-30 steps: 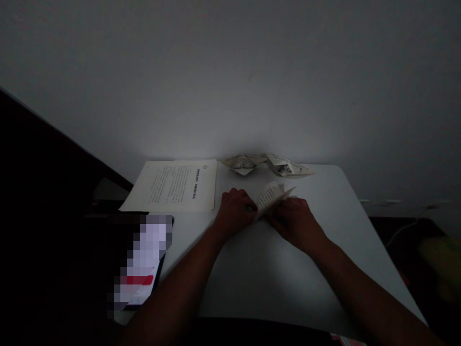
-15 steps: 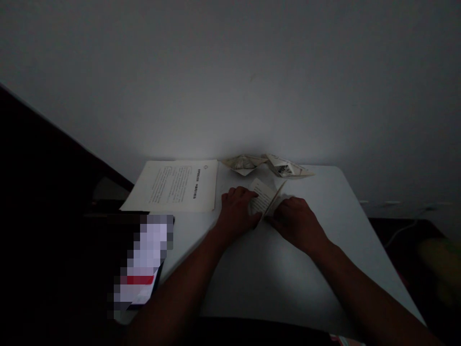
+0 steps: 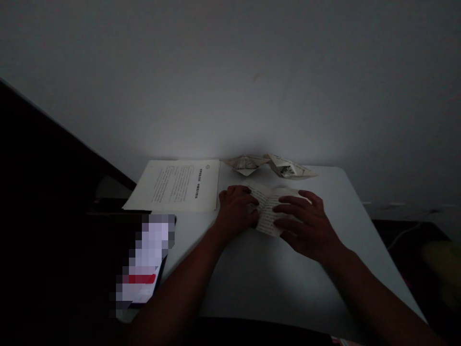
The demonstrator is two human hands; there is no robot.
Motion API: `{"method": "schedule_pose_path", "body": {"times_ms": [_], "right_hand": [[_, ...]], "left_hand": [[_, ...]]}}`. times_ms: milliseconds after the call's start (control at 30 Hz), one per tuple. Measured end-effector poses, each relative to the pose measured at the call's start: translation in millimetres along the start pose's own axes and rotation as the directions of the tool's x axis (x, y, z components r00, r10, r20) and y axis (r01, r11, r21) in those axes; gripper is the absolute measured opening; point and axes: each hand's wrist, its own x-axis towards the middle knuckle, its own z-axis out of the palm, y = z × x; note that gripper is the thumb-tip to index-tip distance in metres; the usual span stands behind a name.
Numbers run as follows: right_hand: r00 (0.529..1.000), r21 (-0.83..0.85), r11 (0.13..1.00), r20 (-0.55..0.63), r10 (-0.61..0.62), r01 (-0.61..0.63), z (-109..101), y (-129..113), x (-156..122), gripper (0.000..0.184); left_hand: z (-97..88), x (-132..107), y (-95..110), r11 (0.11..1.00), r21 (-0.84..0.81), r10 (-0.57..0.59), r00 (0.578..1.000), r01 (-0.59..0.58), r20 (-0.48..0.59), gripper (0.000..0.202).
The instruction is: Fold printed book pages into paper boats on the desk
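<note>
Right hand (image 3: 306,223) lies flat with fingers spread, pressing the folded paper (image 3: 268,211) onto the desk (image 3: 259,269) mid-scene. Left hand (image 3: 236,209) curls on its left flap; in this dimness I cannot tell whether it pinches or only presses. The paper looks light, limp and easily creased, best held at its folded edges. Paper boats (image 3: 247,163) lie far, a printed sheet (image 3: 180,185) far left.
</note>
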Motion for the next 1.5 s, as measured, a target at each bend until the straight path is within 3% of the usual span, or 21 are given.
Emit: {"method": "schedule_pose_path", "body": {"times_ms": [267, 400, 533, 733, 1500], "right_hand": [[0.974, 0.083, 0.996, 0.223, -0.045, 0.027, 0, 12, -5, 0.021], [0.962, 0.101, 0.995, 0.269, -0.047, 0.02, -1, 11, -4, 0.038], [0.951, 0.116, 0.993, 0.303, -0.053, 0.018, -1, 10, -5, 0.032], [0.951, 0.156, 0.988, 0.305, -0.057, 0.009, 0, 11, -4, 0.022], [0.941, 0.223, 0.975, 0.333, -0.05, -0.028, -3, 12, -5, 0.013]], "left_hand": [[-12.7, 4, -20, 0.996, -0.089, -0.009, 0.992, 0.02, 0.129, 0.024], [-16.3, 4, -24, 0.993, -0.117, 0.011, 0.982, 0.012, 0.187, 0.03], [-17.2, 3, -23, 0.992, -0.124, 0.026, 0.978, 0.0, 0.207, 0.034], [-15.2, 2, -24, 0.994, -0.111, 0.043, 0.975, -0.019, 0.216, 0.048], [-20.7, 1, -17, 0.993, -0.117, 0.032, 0.956, 0.003, 0.292, 0.053]]}}
